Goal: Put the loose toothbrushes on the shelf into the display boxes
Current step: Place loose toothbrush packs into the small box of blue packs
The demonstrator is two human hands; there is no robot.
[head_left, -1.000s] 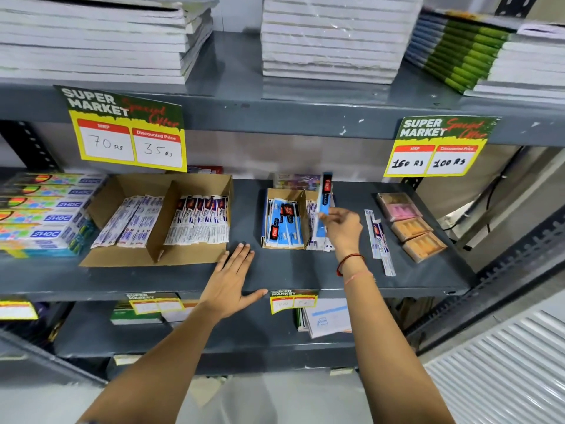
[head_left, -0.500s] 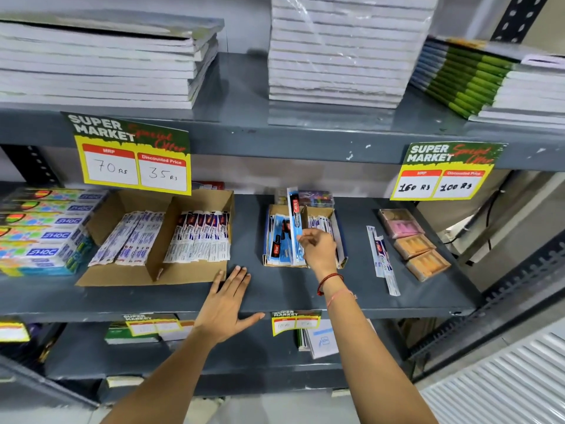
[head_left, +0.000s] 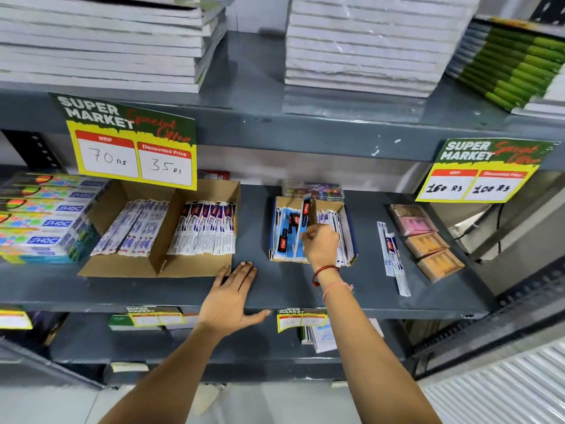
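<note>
On the middle shelf, a large display box sits left of centre in the frame, with stacked cartons just beside it at the far left. A smaller display box sits at centre, holding packed toothbrushes. The right hand lies over this box's front, a toothbrush pack upright between its fingers. The left hand rests flat on the shelf edge, below and between the two boxes. Two loose toothbrushes lie right of the smaller box, with small packets further right. Stacked books fill the upper shelf.
</note>
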